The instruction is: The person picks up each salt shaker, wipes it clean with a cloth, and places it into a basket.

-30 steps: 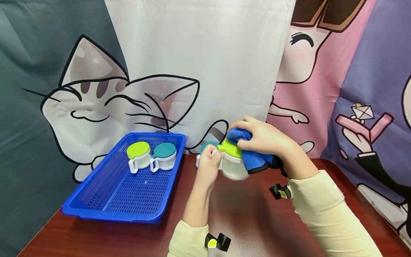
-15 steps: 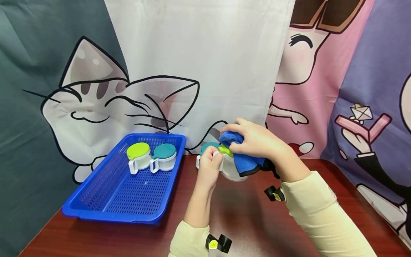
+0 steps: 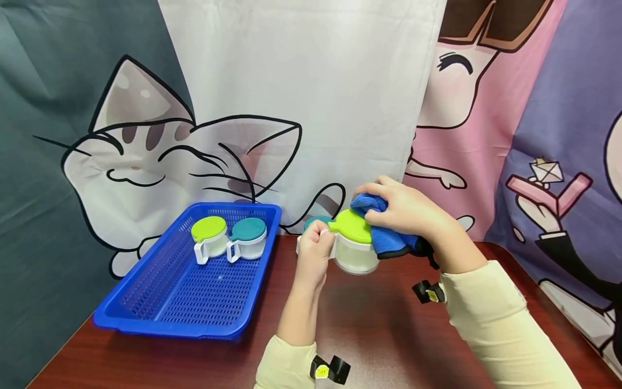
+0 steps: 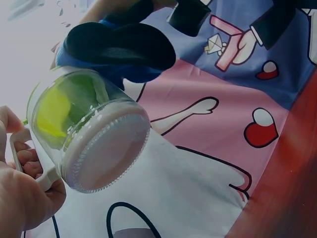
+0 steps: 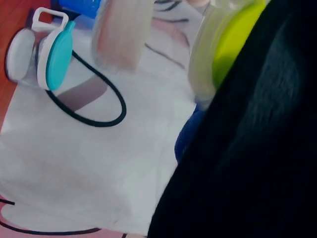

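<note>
A clear seasoning jar (image 3: 356, 255) with a lime-green lid is held above the table. My left hand (image 3: 313, 251) grips its white handle, fingers curled through the loop in the left wrist view, where the jar's ribbed base (image 4: 109, 148) tilts toward the camera. A blue cloth (image 3: 389, 240) with black edging is bunched in my right hand (image 3: 403, 210), pressed at the right side of the lid. The cloth's dark underside (image 5: 237, 148) fills much of the right wrist view. Behind my left hand stands a teal-lidded jar (image 5: 58, 57), mostly hidden in the head view.
A blue perforated basket (image 3: 182, 327) stands on the left of the reddish-brown table (image 3: 359, 329). In its far end are a green-lidded jar (image 3: 210, 237) and a teal-lidded jar (image 3: 249, 237). A printed cartoon curtain (image 3: 340, 97) hangs along the table's back edge.
The right hand and cloth slid left across the green lid, then back to the right, exposing most of the lid again. The left hand and jar have barely moved.
</note>
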Tool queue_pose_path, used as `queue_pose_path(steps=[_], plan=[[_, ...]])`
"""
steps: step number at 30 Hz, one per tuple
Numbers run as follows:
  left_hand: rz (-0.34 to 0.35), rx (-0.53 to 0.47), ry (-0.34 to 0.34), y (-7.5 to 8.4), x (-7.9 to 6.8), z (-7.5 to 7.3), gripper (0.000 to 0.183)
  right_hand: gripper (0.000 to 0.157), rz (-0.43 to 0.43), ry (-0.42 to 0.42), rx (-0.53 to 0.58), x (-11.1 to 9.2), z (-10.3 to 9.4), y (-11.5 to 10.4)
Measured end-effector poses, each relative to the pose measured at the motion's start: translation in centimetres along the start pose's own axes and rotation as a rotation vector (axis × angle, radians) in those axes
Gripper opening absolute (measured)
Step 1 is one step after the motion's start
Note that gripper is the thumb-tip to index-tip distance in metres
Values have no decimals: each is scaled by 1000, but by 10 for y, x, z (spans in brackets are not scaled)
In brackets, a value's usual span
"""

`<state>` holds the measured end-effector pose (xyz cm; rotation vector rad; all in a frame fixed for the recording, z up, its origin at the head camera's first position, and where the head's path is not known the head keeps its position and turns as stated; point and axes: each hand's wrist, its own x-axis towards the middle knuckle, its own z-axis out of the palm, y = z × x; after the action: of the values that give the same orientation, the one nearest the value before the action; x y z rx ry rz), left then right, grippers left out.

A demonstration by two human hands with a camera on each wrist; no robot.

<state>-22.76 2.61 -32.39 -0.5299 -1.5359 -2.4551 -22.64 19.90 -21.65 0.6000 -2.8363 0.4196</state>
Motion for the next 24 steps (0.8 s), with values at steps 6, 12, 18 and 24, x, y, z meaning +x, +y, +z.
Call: queue_pose_path(steps=[6, 12, 18, 24], plan=[[18, 45, 12, 0, 1, -1, 16, 35, -42, 56, -104, 6, 6, -17], [18, 74, 20, 2, 1, 0, 16, 35, -64, 76, -134, 7, 8, -29], [16, 56, -21, -2, 1, 2, 17, 34, -146, 99, -126, 8, 12, -41], [25, 62, 4, -1, 1, 1, 18, 35, -138, 118, -110, 9, 11, -36]])
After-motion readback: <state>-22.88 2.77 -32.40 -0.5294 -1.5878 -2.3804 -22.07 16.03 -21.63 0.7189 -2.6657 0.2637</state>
